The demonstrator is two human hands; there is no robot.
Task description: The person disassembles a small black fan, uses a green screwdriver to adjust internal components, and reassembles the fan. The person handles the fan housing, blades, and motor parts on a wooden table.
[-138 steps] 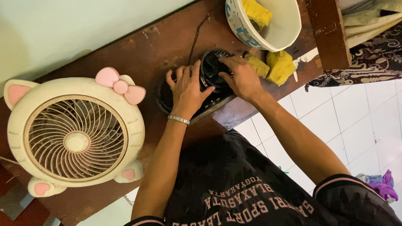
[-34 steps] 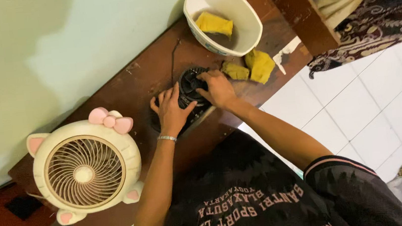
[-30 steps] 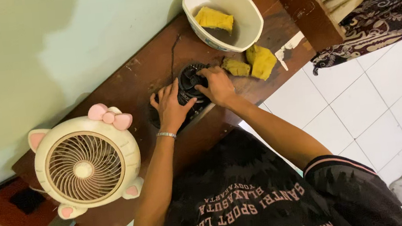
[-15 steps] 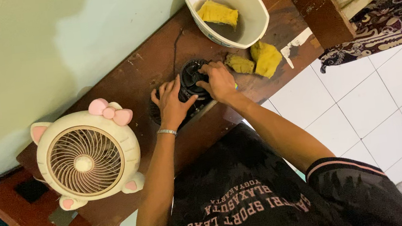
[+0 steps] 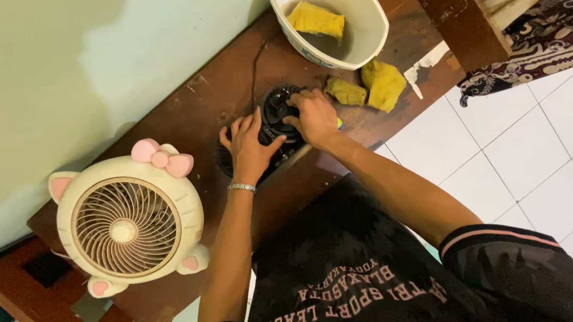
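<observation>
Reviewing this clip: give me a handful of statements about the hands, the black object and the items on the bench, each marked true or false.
1. Both hands are on the black object. True: left hand and right hand grip it.
2. The white bowl is empty. False: a yellow cloth lies inside.
3. The fan stands on the wooden bench. True.
4. The left wrist is bare. False: it wears a bracelet.

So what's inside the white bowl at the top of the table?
The white bowl holds one yellow cloth lying against its left inner side; the rest of the inside looks bare. Whatever lies under the cloth is covered.
</observation>
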